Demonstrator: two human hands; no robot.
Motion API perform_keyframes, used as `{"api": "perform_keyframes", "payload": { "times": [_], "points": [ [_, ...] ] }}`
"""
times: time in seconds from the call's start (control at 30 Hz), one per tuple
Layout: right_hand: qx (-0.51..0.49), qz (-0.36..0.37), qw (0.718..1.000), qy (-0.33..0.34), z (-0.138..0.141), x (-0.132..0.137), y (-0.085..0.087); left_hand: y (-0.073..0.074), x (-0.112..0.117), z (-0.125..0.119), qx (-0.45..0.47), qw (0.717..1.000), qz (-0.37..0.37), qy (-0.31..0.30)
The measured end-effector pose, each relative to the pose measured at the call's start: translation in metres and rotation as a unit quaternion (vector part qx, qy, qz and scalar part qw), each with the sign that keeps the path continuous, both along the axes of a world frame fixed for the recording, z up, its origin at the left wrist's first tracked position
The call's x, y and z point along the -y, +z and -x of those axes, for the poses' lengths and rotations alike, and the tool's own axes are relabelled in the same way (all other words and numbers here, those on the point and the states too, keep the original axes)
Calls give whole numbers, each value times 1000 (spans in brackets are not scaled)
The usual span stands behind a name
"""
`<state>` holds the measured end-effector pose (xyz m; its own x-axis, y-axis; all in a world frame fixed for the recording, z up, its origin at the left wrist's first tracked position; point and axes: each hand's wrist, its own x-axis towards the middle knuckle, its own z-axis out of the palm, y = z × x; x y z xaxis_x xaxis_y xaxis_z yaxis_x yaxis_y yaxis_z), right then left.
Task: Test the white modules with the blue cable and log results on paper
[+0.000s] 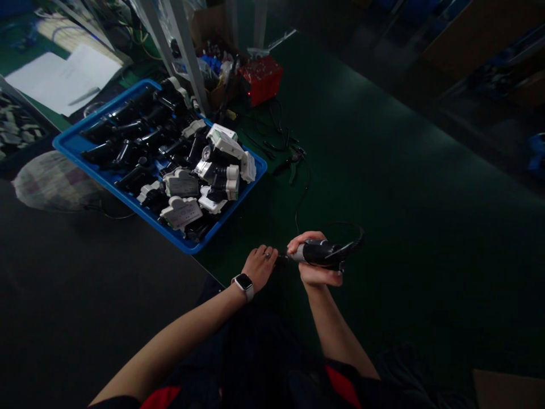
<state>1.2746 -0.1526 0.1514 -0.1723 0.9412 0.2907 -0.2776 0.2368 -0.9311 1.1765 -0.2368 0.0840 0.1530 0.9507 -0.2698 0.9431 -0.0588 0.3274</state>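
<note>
My right hand (317,275) is wrapped round a black and grey electric screwdriver (321,251), which lies nearly level with its front end pointing left and a dark cord looping from its back. Just left of that front end, my left hand (260,266) has its fingers bent together over a small dark piece (281,259), too dim to name. A ring and a white-strapped watch (244,282) are on the left hand and wrist. Beyond both hands, a blue tray (192,247) bears many black, pipe-like parts (128,152) and several white-capped housings (181,211).
On the green tabletop (383,170), black-handled pliers (293,162) lie among thin cables. A red box (266,79) with a small red light stands behind them, beside a carton (208,28) and a metal post (187,57). White papers (63,76) lie at the upper left.
</note>
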Motion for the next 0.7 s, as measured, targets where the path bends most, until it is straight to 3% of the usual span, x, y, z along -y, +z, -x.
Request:
{"api": "perform_keyframes", "payload": {
  "times": [0.27,0.5,0.63,0.7],
  "points": [
    [-25,-3,999,33,-3,-3,-3,0,0,1,4,1000,6,1],
    [11,51,994,97,-5,0,-3,3,-2,2,20,1000,-1,-14],
    [-4,65,992,112,-12,-1,13,5,0,7,32,999,-7,-9],
    [-28,55,994,89,-20,-1,27,10,7,13,39,999,-15,-3]
  ]
}}
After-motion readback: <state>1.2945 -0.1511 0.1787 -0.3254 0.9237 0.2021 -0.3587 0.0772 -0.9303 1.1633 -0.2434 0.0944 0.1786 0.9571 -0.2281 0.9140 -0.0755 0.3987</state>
